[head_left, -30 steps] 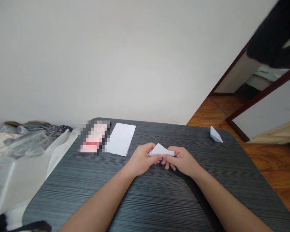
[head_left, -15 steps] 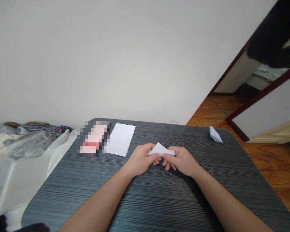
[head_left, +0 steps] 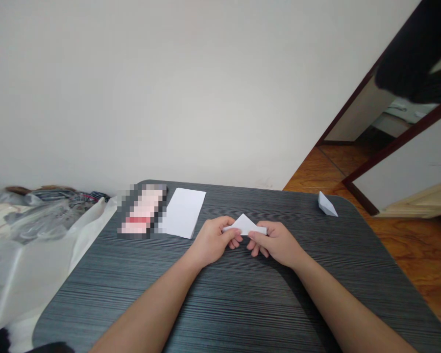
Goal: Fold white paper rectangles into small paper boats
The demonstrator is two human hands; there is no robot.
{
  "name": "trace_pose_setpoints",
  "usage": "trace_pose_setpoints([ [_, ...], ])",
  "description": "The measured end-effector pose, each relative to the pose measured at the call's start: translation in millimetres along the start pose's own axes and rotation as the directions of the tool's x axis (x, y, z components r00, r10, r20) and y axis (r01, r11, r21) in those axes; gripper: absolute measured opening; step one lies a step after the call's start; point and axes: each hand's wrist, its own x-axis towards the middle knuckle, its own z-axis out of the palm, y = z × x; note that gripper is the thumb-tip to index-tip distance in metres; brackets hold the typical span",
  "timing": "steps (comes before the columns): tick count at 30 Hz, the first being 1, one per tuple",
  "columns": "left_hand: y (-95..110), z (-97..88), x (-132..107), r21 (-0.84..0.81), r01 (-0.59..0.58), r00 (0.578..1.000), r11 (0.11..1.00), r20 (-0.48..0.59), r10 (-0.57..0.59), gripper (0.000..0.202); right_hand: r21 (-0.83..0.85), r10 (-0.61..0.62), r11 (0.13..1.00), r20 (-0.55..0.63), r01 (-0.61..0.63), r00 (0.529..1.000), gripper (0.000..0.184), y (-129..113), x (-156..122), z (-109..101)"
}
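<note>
A small piece of folded white paper (head_left: 245, 224) is held above the table, with a triangular peak at its top and a narrow band along its lower edge. My left hand (head_left: 213, 240) pinches its left end, thumb on the near face and fingers behind. At the other end, my right hand (head_left: 277, 243) grips it the same way. Both thumbs lie close together near the lower middle of the paper. The fingers behind it are partly hidden.
The dark wood-grain table (head_left: 238, 304) stands against a pale wall. On it lie a stack of white paper (head_left: 183, 212), a pixelated flat object (head_left: 144, 211) at the left, and a folded white paper shape (head_left: 327, 205) at the far right. Plastic-covered items (head_left: 47, 215) sit left of the table.
My left hand has shifted slightly left, its thumb moving away from the right thumb. The folded paper now sits more level, showing more of its lower band.
</note>
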Motion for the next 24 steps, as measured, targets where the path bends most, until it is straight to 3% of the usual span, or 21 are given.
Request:
trace_pose_setpoints([
  [10, -5.7, -1.0, 2.4, -0.06, -0.037, 0.997, 0.997, -0.073, 0.033, 0.023, 0.108, -0.008, 0.994, -0.056, 0.014, 0.998, 0.026, 4.0, 0.9, -5.3],
  [24, -6.5, 0.4, 2.9, -0.082, -0.048, 0.995, 0.995, -0.094, 0.041, 0.024, 0.112, -0.013, 0.994, -0.064, 0.021, 0.998, 0.026, 7.6, 2.6, -6.4],
])
